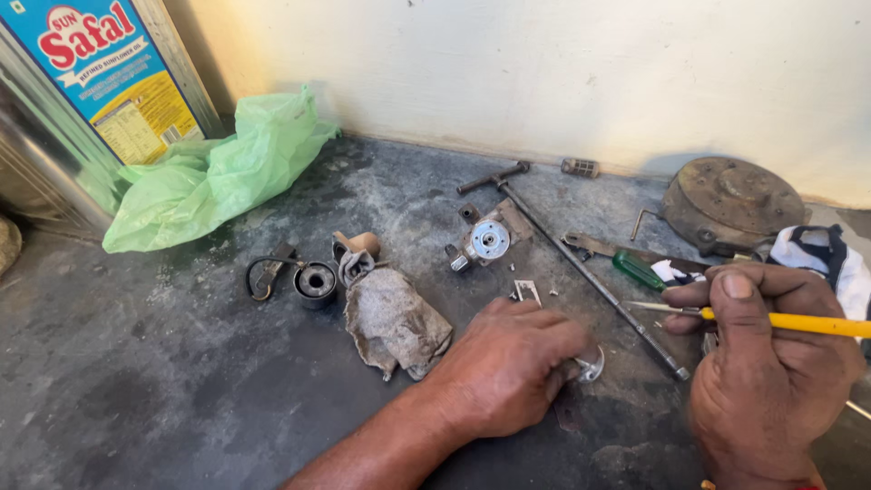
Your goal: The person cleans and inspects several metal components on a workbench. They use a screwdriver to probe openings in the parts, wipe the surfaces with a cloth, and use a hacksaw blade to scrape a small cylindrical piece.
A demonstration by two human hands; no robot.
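Floor (163, 381): dark, stained concrete against a pale wall.
Tin (82, 100): large metal can with a blue and yellow label, far left corner.
Bag (218, 168): green plastic, crumpled beside the tin.
Disc (730, 204): rusty round metal part, far right by the wall.
Rag (392, 322): grey, dirty, just left of the left hand.
Rod (581, 272): long T-handled bar, lying diagonally between the hands.
Right hand (771, 381): closed around a yellow tool (798, 321), thin metal tip pointing left.
Left hand (508, 363): fingers curled down on a small shiny part (592, 365) on the floor, mostly hidden.
Valve (485, 240): silvery fitting, behind the left hand.
Screwdriver (635, 268): green handle, near the rod.
Coil (315, 279): small black ring, left of the rag.
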